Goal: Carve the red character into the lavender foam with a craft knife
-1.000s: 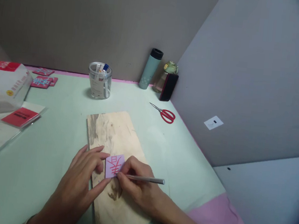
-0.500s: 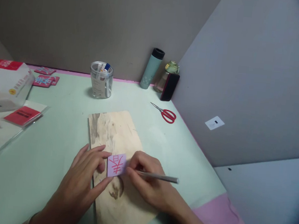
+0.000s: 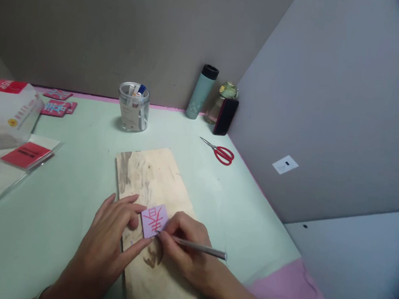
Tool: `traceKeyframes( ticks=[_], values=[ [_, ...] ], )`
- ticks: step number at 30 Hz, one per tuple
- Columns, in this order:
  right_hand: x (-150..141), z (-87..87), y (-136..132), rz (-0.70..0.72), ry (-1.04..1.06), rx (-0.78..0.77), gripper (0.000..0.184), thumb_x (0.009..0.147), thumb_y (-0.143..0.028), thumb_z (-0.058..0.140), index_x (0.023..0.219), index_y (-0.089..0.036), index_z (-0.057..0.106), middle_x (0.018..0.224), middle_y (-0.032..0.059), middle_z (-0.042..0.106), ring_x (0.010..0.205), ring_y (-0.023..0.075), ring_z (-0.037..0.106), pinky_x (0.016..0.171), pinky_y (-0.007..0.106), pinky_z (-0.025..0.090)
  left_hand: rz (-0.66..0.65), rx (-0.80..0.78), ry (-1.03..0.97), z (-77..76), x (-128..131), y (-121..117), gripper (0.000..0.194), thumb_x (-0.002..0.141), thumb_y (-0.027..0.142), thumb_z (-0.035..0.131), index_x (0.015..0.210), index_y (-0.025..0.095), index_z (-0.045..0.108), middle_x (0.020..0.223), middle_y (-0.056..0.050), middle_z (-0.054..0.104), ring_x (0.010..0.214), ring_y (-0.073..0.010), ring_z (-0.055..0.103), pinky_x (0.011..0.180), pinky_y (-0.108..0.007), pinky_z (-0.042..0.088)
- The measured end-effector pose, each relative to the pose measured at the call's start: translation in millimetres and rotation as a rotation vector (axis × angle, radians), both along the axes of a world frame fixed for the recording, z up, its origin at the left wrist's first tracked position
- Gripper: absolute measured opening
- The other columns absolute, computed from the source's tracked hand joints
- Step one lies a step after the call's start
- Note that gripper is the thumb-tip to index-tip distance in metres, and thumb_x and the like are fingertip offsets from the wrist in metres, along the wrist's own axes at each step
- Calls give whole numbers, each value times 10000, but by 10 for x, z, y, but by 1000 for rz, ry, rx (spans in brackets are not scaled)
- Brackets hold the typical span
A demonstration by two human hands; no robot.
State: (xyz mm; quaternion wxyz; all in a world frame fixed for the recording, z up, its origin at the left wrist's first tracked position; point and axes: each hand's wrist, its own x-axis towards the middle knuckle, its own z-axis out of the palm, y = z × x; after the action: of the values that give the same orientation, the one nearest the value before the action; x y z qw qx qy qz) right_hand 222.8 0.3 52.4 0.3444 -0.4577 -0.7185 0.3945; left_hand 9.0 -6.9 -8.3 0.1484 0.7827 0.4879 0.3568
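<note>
A small light-purple square block [image 3: 152, 217] with a red-lined character lies on a wooden board [image 3: 157, 178]. My left hand [image 3: 109, 242] steadies it, index fingertip at its upper left edge and thumb at the lower edge. In my right hand [image 3: 190, 247] is a slim silver pen-shaped knife [image 3: 207, 250], gripped like a pencil. Its tip meets the lower part of the red character, close to my left thumb. The blade itself is too small to make out clearly.
Red-handled scissors [image 3: 222, 153] lie right of the board. Behind stand a clear jar of pens [image 3: 132, 115], a green tumbler [image 3: 201, 93], a bottle [image 3: 228, 91] and a phone [image 3: 226, 117]. Leftward are a white bag [image 3: 8, 112], a red packet [image 3: 26, 155] and pink blocks [image 3: 55, 108].
The knife and my right hand have shifted left and down, bringing the tip onto the character's lower strokes. The block has turned slightly under my left fingers.
</note>
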Motion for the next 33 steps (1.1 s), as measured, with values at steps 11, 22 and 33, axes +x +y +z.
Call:
traceKeyframes(
  ticks=[11,22,33],
  values=[
    [-34,-1,4,45,-94,107,194,947,-201,544,761,-211,492,687,-23,534,591,118,451,588,271,346,1,-10,11,2,-11,-4,259,943,343,657,935,276,407,1121,-64,693,1333,-343,562,1182,-642,274],
    [-50,95,14,65,-86,36,197,947,-170,529,765,-211,467,690,-33,517,603,114,447,602,266,347,11,3,10,-22,-9,-13,275,941,375,665,927,279,408,1097,-59,702,1308,-357,584,1167,-660,276],
    [-5,-8,63,35,73,-115,209,926,-197,618,749,-203,508,673,-47,514,589,103,419,557,251,327,-56,-30,27,-17,-76,18,363,925,449,694,1188,279,510,1189,-54,690,1374,-336,533,1212,-599,264]
  ],
)
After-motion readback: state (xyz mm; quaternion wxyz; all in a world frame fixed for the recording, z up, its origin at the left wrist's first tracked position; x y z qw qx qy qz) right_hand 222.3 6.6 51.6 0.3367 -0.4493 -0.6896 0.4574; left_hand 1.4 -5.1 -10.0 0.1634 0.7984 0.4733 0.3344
